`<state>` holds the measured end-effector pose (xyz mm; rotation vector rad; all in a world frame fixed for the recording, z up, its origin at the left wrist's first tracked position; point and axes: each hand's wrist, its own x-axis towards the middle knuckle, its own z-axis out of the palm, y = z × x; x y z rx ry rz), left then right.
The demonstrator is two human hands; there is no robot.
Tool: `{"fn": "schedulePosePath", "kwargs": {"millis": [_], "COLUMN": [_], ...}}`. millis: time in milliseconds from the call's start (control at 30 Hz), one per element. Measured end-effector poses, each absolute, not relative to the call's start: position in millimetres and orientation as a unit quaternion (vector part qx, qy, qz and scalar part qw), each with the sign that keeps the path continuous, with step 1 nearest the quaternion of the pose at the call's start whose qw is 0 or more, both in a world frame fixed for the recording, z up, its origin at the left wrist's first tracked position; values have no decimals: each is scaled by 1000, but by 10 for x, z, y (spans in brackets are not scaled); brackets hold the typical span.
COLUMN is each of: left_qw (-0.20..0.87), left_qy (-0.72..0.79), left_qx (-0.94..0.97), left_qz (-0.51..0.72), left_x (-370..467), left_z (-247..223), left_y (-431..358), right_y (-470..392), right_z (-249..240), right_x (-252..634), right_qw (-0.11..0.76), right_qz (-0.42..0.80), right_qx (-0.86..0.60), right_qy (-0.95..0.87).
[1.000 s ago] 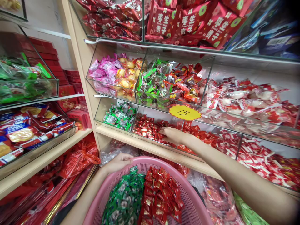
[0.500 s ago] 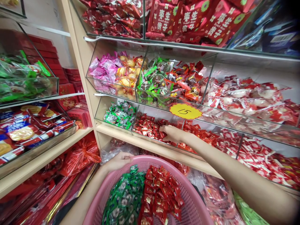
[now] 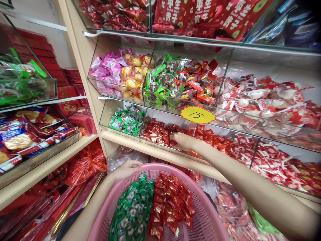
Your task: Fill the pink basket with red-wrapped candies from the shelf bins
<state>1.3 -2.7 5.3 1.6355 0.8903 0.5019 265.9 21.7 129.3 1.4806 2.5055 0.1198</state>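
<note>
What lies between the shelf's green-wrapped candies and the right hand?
In the head view, a clear divider, then red-wrapped candies up to the right hand.

Yellow sign (image 3: 198,114) w/ no. 15 is at the front edge of mid. bins (image 3: 227,67). These hold, L to R: purple pkts (image 3: 106,68), yellow sweets (image 3: 132,82), green-wrapped sweets (image 3: 164,78), red-white sweets (image 3: 258,93). Above: big red pkts (image 3: 173,16). Far L: red boxes (image 3: 69,102), biscuit pkts (image 3: 17,137); under their shelf (image 3: 47,168), tied red bag (image 3: 87,164).

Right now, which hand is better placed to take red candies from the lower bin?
Right hand, probably: it is at the red candies there, while the left hand holds the pink basket by its rim.
</note>
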Motion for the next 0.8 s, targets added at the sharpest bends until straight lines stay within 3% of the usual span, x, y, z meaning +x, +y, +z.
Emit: {"fn": "schedulePosePath", "kwargs": {"millis": [533,800], "left_qw": [558,556], "left_qy": [373,381], "left_qx": [712,710], "left_qz": [206,205], "left_x": [-5,5], "left_z": [9,68], "left_y": [0,-28], "right_y": [252,86], "right_z": [1265,1568], "right_x": [2667,2696], "right_qw": [76,-26], "right_qz": [22,19], "right_qx": [478,461], "right_qy": [875,887]}}
